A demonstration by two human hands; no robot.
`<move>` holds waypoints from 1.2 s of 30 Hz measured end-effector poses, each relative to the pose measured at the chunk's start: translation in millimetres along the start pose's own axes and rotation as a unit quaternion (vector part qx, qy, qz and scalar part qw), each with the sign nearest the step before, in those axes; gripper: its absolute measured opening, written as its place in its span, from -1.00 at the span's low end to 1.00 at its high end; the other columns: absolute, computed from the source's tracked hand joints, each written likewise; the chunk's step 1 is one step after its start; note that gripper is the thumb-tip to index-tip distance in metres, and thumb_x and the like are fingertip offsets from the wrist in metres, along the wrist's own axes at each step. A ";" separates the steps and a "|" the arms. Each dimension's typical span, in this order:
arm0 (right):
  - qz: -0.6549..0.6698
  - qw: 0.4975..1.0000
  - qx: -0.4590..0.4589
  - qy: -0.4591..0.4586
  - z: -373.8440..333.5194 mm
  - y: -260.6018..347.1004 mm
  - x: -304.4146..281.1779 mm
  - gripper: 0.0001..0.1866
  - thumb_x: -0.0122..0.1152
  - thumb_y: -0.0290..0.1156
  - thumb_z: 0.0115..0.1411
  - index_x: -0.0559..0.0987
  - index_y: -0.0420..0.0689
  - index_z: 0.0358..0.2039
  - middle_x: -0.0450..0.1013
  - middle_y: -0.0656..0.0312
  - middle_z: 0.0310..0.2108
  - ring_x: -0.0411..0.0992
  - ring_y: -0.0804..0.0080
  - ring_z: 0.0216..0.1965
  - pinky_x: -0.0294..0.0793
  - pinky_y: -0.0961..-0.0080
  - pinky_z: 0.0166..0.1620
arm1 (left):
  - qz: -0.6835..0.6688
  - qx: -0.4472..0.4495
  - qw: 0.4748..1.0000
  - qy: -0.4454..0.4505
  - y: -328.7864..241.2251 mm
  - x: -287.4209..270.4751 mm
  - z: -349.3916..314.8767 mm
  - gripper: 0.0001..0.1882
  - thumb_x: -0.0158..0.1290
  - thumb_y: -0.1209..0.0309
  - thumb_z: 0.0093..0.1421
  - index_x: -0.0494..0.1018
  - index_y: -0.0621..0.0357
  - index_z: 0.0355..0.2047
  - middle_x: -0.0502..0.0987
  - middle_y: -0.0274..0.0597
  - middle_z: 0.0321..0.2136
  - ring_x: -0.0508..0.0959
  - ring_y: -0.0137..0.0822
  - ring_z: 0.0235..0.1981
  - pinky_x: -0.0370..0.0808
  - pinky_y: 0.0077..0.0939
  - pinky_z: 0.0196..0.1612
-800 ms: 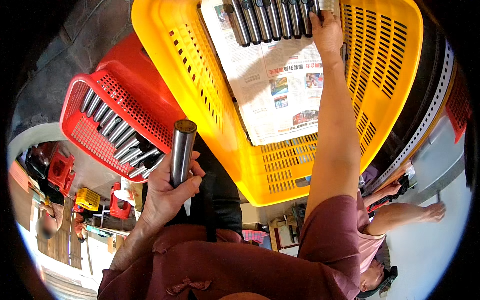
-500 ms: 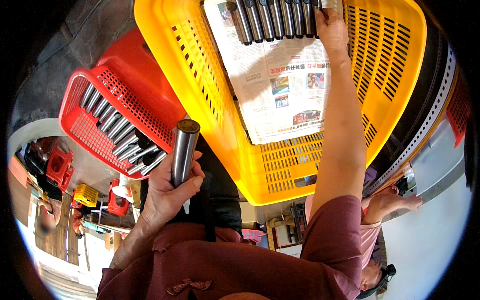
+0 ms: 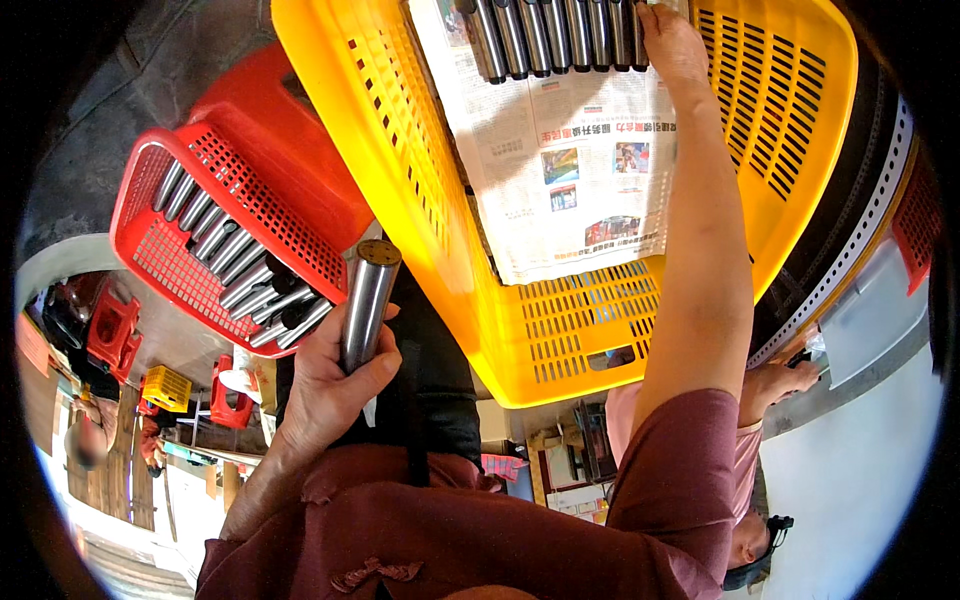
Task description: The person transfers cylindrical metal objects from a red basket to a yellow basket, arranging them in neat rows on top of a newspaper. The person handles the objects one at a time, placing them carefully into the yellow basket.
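One tube (image 3: 368, 310) is gripped by the left hand (image 3: 338, 388); the tube row (image 3: 557, 38) in the yellow basket (image 3: 450, 300) is apparently being arranged by the right hand (image 3: 677, 52), its grip unclear, with neat alignment seemingly needed next.

My single view comes from the left of two wide fisheye cameras on my head, looking steeply down past my maroon shirt (image 3: 450, 530); my left grip (image 3: 340, 378) sits left of centre, my right grip (image 3: 678, 48) at the upper edge.
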State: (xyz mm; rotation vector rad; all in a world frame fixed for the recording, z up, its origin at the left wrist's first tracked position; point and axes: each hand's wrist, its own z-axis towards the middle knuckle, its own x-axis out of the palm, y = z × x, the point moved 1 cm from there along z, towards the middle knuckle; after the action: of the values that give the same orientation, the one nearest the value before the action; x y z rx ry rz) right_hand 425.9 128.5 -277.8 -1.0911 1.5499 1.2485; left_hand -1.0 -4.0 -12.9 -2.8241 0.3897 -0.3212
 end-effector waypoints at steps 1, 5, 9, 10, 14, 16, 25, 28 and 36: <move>0.005 1.000 -0.007 0.011 1.0 0.6 0.8 -0.74 -0.02 -0.29 0.21 0.55 -0.17 -0.44 0.49 -0.12 -0.43 0.48 -0.13 -0.38 0.47 0.06 -0.33 | -0.002 0.005 1.000 0.001 0.0 0.2 -0.8 -0.55 0.12 0.61 0.11 0.36 0.22 0.03 0.43 -0.40 -0.40 0.36 -0.62 -0.42 0.34 -0.71 -0.34; 0.057 0.996 0.052 0.055 0.2 -11.7 5.9 -0.77 -0.03 -0.32 0.21 0.55 -0.16 -0.43 0.49 -0.11 -0.44 0.49 -0.09 -0.37 0.46 0.08 -0.32 | -0.016 0.019 1.000 -0.009 -0.2 -0.8 -3.4 -0.58 0.13 0.59 0.11 0.37 0.22 0.01 0.43 -0.40 -0.40 0.36 -0.62 -0.43 0.35 -0.71 -0.34; 0.018 0.999 -0.020 0.017 2.9 -23.8 14.7 -0.77 -0.04 -0.34 0.22 0.52 -0.17 -0.47 0.47 -0.06 -0.51 0.48 -0.03 -0.43 0.46 0.12 -0.36 | 0.005 0.036 0.999 -0.020 2.3 -2.9 -2.8 -0.70 0.15 0.53 0.10 0.40 0.20 -0.13 0.43 -0.41 -0.41 0.36 -0.62 -0.44 0.34 -0.70 -0.35; 0.001 0.999 -0.042 0.004 2.6 -26.0 18.4 -0.76 -0.04 -0.34 0.22 0.52 -0.17 -0.49 0.46 -0.04 -0.53 0.47 0.00 -0.46 0.45 0.14 -0.38 | 0.015 0.038 0.999 -0.016 1.5 -4.0 -3.3 -0.72 0.16 0.52 0.10 0.41 0.19 -0.17 0.43 -0.41 -0.42 0.36 -0.62 -0.44 0.34 -0.70 -0.35; 0.071 0.996 0.032 -0.043 -10.2 -11.6 12.3 -0.64 -0.03 -0.20 0.32 0.54 -0.28 -0.25 0.48 -0.21 -0.25 0.45 -0.22 -0.25 0.45 0.07 -0.23 | 0.019 0.033 0.999 -0.006 -3.8 -7.8 -7.4 -0.79 0.16 0.50 0.10 0.41 0.17 -0.25 0.43 -0.41 -0.42 0.35 -0.62 -0.45 0.33 -0.69 -0.36; 0.048 0.991 -0.002 -0.129 -21.3 7.1 -0.6 -0.65 -0.03 -0.25 0.32 0.53 -0.34 -0.28 0.48 -0.21 -0.29 0.44 -0.18 -0.29 0.45 0.14 -0.20 | 0.021 0.037 0.999 -0.012 -2.2 -10.7 -8.4 -0.79 0.15 0.51 0.10 0.40 0.17 -0.25 0.44 -0.40 -0.42 0.35 -0.62 -0.45 0.32 -0.69 -0.37; 0.421 0.895 0.046 -0.140 -132.0 215.5 -128.1 -0.79 -0.10 -0.45 0.34 0.40 -0.23 -0.43 0.39 0.23 -0.55 0.25 0.58 -0.56 0.25 0.63 -0.46 | -0.055 0.146 0.987 -0.035 -1.5 -20.4 -13.5 -0.67 0.03 0.18 0.28 0.36 0.23 -0.20 0.46 -0.25 -0.34 0.41 -0.52 -0.38 0.39 -0.59 -0.28; 0.516 0.855 -0.047 0.026 -178.3 288.2 -154.8 -0.78 0.14 -0.41 0.25 0.46 -0.28 -0.17 0.47 0.15 -0.42 0.39 0.52 -0.48 0.36 0.64 -0.44 | -0.106 0.202 0.972 -0.059 -16.3 -11.8 -6.1 -0.65 -0.03 0.18 0.33 0.35 0.25 -0.12 0.46 -0.22 -0.25 0.41 -0.51 -0.27 0.40 -0.54 -0.14; 0.583 0.789 0.093 0.168 -215.3 344.2 -152.5 -0.46 0.37 -0.32 0.10 0.38 -0.25 0.02 0.48 0.06 -0.20 0.47 0.39 -0.30 0.47 0.49 -0.29 | -0.211 0.211 0.950 0.091 -18.7 -17.6 -3.5 -0.63 -0.18 0.10 0.38 0.30 0.14 -0.06 0.35 0.04 0.08 0.43 -0.26 -0.02 0.35 -0.25 0.10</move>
State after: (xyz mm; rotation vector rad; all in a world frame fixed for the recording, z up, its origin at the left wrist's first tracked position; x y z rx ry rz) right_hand 116.4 -23.3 -14.5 -0.0867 2.7379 1.6211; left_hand -14.1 17.7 -7.3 -2.4329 -0.2353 -0.6676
